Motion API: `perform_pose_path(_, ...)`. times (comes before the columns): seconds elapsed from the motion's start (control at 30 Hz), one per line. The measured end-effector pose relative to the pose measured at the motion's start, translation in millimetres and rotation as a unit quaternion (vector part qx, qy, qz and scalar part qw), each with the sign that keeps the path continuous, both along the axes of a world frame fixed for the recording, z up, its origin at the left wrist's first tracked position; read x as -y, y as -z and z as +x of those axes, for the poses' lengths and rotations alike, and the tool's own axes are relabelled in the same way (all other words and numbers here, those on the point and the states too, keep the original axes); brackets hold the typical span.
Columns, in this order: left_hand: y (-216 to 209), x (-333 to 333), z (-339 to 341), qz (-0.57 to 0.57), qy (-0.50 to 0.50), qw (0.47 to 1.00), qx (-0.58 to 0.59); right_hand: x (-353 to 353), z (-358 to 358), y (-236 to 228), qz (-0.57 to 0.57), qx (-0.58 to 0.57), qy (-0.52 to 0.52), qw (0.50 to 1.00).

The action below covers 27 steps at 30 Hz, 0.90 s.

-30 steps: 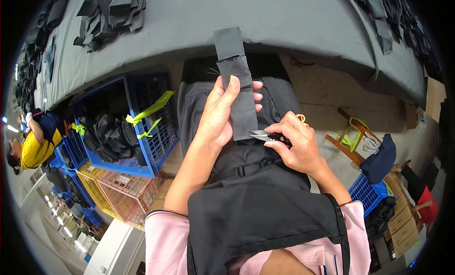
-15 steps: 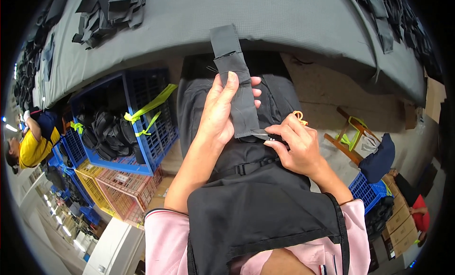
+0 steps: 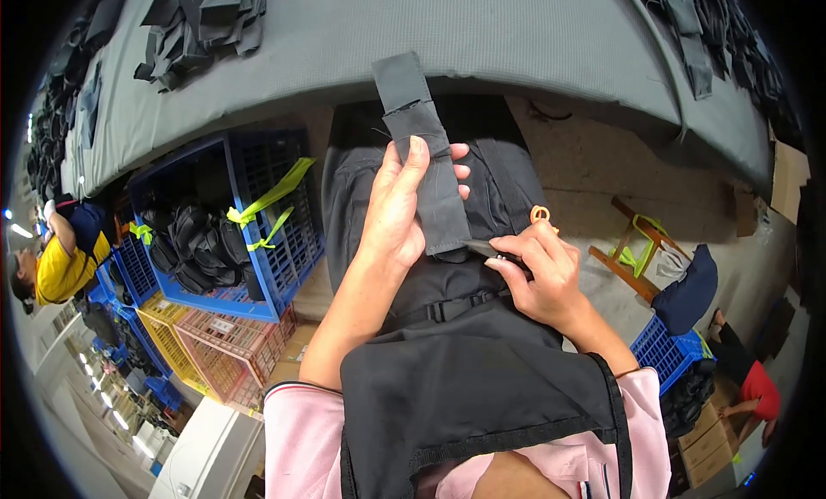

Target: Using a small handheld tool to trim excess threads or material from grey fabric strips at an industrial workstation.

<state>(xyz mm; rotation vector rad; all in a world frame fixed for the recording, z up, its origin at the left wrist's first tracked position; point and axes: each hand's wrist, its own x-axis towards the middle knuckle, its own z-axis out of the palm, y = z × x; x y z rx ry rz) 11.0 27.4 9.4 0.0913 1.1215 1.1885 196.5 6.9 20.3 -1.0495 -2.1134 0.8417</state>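
My left hand (image 3: pixel 394 208) grips a dark grey fabric strip (image 3: pixel 443 202), thumb on top and fingertips showing past its right edge. The strip's upper end sticks out beyond the fingers, with a folded, stitched part and loose threads. In my right hand (image 3: pixel 551 271) are small thread snips (image 3: pixel 482 248), pinched between thumb and fingers. Their metal tip lies at the lower right corner of the strip. An orange cord loop (image 3: pixel 539 213) shows above that hand's knuckles. Below both hands spreads a black apron (image 3: pixel 482 387) with a buckle strap.
Ahead runs a grey-covered table (image 3: pixel 516 43), bearing a pile of fabric pieces (image 3: pixel 202 30) at the left and more at the right. A blue crate (image 3: pixel 267 280) of black items stands left. A wooden stool (image 3: pixel 632 280) stands right. Co-workers are at both sides.
The snips' tip has drawn slightly right, away from the strip's bottom edge. The strip's upper end has tipped a little left and down, still in my left hand.
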Motion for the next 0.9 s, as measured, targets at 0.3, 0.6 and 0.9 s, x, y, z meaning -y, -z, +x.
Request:
perform_pose_path(0.3, -2, 2, 1, 0.001, -0.001, 1.0, 0.015, -9, -9, -11, -0.052, 0.022, -0.065, 0.996)
perform_pose_path(0.6, -1, 5, 0, 0.007, 0.005, 0.999, 0.035, -10, -17, -6, -0.057, 0.016, -0.097, 0.994)
perform_pose_path(0.9, -1, 5, 1, -0.003, -0.004, 0.999, 0.042, -7, -18, -5, -0.03, 0.01, -0.098, 0.995)
